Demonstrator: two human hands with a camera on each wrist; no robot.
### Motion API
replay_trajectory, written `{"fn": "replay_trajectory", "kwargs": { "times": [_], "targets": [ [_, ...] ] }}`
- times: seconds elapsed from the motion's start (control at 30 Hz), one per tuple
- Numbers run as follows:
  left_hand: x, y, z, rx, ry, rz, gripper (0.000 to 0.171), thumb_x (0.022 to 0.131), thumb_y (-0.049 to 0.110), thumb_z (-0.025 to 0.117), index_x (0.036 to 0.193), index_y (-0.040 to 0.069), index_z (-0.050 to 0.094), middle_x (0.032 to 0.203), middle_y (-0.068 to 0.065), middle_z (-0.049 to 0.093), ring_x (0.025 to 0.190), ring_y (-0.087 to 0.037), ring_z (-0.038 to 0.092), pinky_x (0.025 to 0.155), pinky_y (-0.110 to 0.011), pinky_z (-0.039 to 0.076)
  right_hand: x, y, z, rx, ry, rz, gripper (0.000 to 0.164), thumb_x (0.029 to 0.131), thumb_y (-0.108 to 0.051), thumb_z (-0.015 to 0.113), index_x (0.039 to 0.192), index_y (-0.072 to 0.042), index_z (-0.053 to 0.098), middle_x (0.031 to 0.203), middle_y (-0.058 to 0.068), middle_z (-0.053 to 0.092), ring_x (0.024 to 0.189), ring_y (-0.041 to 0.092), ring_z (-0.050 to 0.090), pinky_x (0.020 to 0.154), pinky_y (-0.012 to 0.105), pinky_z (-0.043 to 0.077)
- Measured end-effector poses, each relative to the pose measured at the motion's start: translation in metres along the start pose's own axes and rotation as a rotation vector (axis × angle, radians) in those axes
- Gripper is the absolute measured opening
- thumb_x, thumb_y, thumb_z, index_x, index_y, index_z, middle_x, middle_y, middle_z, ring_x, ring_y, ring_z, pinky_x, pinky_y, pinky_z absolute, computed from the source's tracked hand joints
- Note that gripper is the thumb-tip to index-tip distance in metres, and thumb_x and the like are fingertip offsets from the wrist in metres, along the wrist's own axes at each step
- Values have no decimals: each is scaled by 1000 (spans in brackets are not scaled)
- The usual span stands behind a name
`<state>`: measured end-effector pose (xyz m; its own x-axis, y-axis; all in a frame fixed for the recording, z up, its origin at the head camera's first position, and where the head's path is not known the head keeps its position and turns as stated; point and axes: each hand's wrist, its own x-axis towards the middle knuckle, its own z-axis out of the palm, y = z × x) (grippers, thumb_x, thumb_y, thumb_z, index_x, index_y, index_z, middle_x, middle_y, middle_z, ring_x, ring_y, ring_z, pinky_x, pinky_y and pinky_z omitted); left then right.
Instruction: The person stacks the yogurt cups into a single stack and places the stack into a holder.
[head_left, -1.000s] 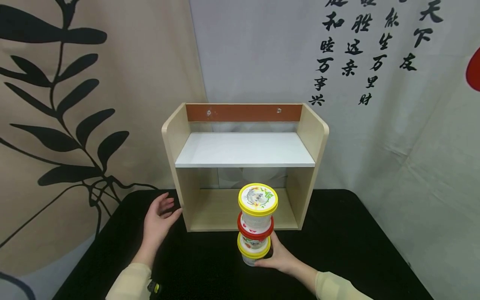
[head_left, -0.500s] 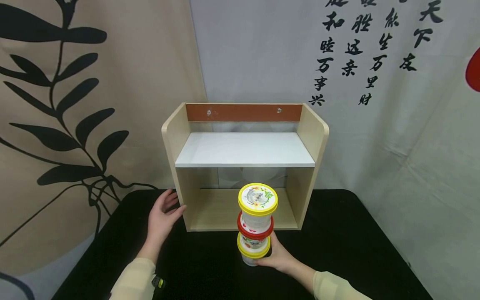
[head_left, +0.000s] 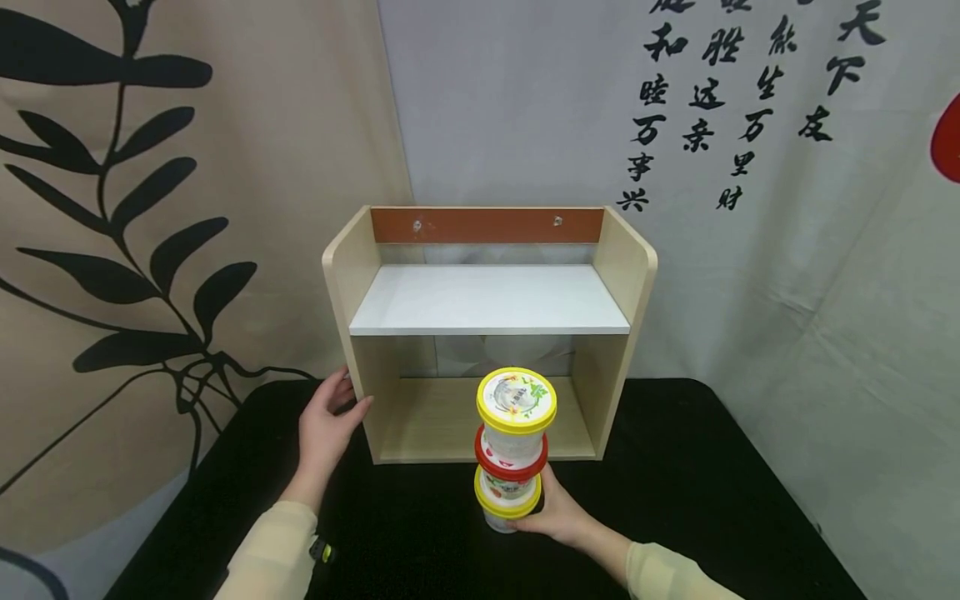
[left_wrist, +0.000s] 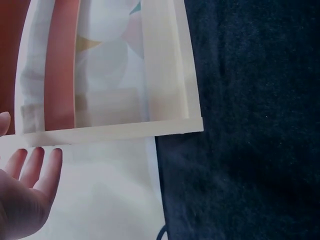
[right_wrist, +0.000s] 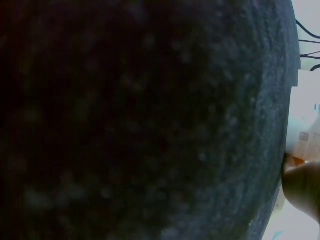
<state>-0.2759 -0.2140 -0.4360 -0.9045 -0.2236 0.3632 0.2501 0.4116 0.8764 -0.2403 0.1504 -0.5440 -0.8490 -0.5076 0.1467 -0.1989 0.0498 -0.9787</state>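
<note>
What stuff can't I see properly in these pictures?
Right hand: some fingers hidden behind the bottom tub, head view.
Left hand: partly cut off by the left edge, left wrist view.
Writing: cut off by the top edge, head view.
Right wrist view: something dark blocks most of it.

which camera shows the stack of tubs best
The head view: all three stacked tubs show, the lowest in the right hand. The right wrist view catches only what is probably a sliver of tub; the left wrist view, none.
</note>
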Motion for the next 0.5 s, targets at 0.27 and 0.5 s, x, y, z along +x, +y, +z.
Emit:
{"fn": "replay_trajectory", "kwargs": {
  "times": [0.27, 0.5],
  "targets": [
    [3, 4, 4, 31, 25, -1, 55, 93, 10, 69, 144, 10, 48, 137, -19, 56, 123, -36, 55, 99, -56, 47, -2, 1, -1, 11, -3, -8, 90, 79, -4, 80, 146, -16, 22, 142, 11, 45, 131, 31, 45, 112, 61, 26],
    [3, 5, 7, 39, 57, 4, 51, 94, 9, 68, 142, 10, 51, 135, -18, 59, 120, -36, 57, 96, -57, 48, -2, -3, -2, -9, -5, -24, 90, 79, -4, 81, 146, -18, 23, 141, 10, 46, 129, 31, 47, 109, 57, 33]
  ]
}}
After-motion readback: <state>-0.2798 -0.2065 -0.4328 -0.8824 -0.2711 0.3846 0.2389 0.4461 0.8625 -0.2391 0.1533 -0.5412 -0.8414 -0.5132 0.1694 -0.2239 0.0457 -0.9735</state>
